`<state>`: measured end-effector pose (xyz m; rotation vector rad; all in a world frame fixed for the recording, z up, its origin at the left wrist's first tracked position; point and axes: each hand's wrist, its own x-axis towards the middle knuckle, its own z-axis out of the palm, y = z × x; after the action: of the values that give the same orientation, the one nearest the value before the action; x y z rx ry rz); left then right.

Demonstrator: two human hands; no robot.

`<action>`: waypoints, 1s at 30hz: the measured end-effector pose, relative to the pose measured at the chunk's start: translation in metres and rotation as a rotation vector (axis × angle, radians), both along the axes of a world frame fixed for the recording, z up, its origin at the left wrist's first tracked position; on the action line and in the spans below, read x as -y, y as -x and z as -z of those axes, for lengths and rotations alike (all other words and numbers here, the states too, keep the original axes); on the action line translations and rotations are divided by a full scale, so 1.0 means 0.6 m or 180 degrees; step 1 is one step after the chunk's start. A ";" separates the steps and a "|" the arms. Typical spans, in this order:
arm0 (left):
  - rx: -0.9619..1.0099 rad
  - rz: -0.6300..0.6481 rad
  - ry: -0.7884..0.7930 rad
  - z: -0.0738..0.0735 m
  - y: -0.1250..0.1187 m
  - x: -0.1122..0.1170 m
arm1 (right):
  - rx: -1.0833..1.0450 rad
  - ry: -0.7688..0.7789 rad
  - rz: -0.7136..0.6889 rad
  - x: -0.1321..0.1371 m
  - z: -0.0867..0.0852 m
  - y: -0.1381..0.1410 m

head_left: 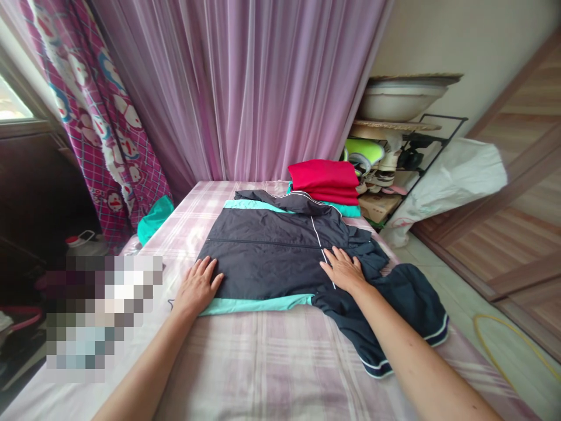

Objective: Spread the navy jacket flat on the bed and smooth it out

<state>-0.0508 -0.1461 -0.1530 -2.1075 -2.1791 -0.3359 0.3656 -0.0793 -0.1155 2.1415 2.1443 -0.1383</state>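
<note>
A dark zip-up jacket (263, 257) with turquoise side panels and white piping lies spread flat, its hem to the left and its collar end to the right. One sleeve stretches along the far side; the other, with a white-striped cuff, bends toward the near right. My left hand (199, 283) rests palm down at the hem's near corner, fingers spread. On the chest, over the white piping, my right hand (344, 269) lies flat with its fingers apart. The front zip runs across the middle and looks closed. Neither hand grips the cloth.
A pink checked cloth (263, 368) covers the table. Folded red clothing (324, 181) sits on turquoise cloth at the back right. Behind it stands a shoe rack (421, 172) topped by a large basin (403, 99). A purple curtain (263, 88) hangs behind. The left side is partly pixelated.
</note>
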 end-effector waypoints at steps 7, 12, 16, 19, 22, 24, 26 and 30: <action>0.0002 -0.0046 -0.0024 0.003 -0.001 -0.001 | -0.0547 -0.0465 -0.0908 0.035 -0.016 0.134; -0.0085 -0.0048 0.0083 0.002 -0.001 0.003 | -0.0780 0.0029 -0.0996 0.051 0.009 0.161; -0.0125 -0.0114 0.0115 0.002 -0.003 0.012 | -0.0838 -0.0003 -0.1021 0.051 0.008 0.153; -0.0133 -0.0130 0.0078 0.002 -0.005 0.017 | -0.0881 -0.0043 -0.1035 0.051 0.010 0.151; -0.0099 -0.0137 0.0075 0.000 -0.007 0.021 | -0.0890 -0.0035 -0.1036 0.050 0.014 0.151; -0.0078 -0.0135 0.0081 -0.002 -0.008 0.023 | -0.0884 -0.0034 -0.1038 0.049 0.015 0.152; -0.0080 -0.0146 0.0094 -0.005 -0.011 0.024 | -0.0870 -0.0027 -0.1035 0.049 0.015 0.152; -0.0083 -0.0201 0.0187 -0.010 -0.016 0.030 | -0.0812 0.0019 -0.1039 0.051 0.012 0.153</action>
<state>-0.0410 -0.1639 -0.1467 -2.0547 -2.2618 -0.2406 0.2738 -0.1098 -0.1226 1.8209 2.5948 -0.4068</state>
